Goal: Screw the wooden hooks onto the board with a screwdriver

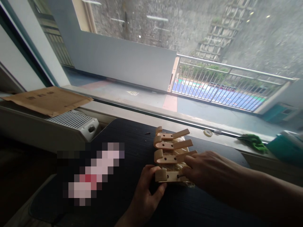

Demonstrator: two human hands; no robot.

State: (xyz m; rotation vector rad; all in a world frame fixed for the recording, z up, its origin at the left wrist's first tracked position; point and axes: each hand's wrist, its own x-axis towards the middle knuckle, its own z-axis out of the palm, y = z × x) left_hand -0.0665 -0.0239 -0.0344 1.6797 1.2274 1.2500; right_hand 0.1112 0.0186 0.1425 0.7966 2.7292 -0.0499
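Note:
Four pale objects in a row would be several wooden hooks: the farther wooden hooks point(167, 145) lie side by side on a clear plastic-wrapped bundle point(184, 167), with dark spots at their two holes. The nearest wooden hook point(171, 176) has its curved end between the thumb and fingers of my left hand point(146, 189), which is closed on it. Over the other end of this hook, my right hand point(201, 168) is closed in a pinch. A thin dark screw point(180, 176) shows between its fingertips and the second hole. Part of the hook is hidden under the right fingers.
Everything rests on a dark table point(127, 151) by a window. A small dark piece point(147, 133) lies near its far edge. A tape roll point(208, 132) and green cloth point(254, 142) sit on the sill. A brown envelope point(52, 101) lies at left; a blurred patch covers something nearer.

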